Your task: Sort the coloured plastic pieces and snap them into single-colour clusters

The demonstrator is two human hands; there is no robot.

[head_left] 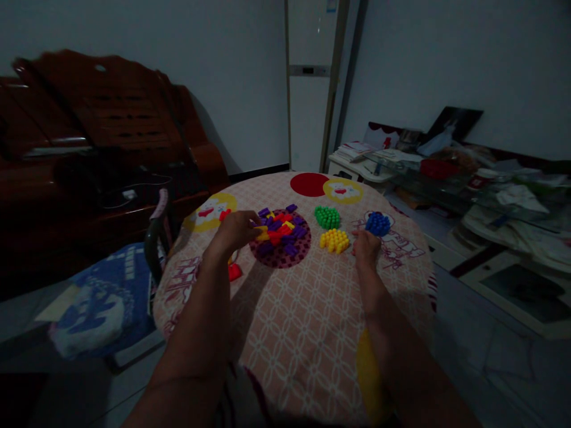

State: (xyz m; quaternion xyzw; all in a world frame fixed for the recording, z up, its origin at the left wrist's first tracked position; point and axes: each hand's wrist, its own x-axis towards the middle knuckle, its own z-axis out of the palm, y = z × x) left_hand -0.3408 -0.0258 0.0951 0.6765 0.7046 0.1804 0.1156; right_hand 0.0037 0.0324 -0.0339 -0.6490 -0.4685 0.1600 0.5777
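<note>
Over the left edge of a mixed pile of purple, red and yellow plastic blocks [292, 235] is my left hand [238, 229]. Its fingers are bent together at a yellow block [262, 233] and seem to pinch it. My right hand [366, 245] rests closed on the table; whatever it may hold is hidden. Just left of it stands a cluster of yellow knobbly pieces [334, 240], and just beyond it a blue cluster [378, 223]. A green cluster [327, 217] sits behind the yellow one. Near my left wrist lie a red block [234, 272] and another red piece [225, 214].
The round table has a patterned pink cloth [303, 315]. A chair with a blue cushion [107, 297] stands at its left, before a wooden sofa [120, 113]. To the right is a cluttered glass-topped cabinet [446, 184]. A tall white unit [310, 119] stands behind.
</note>
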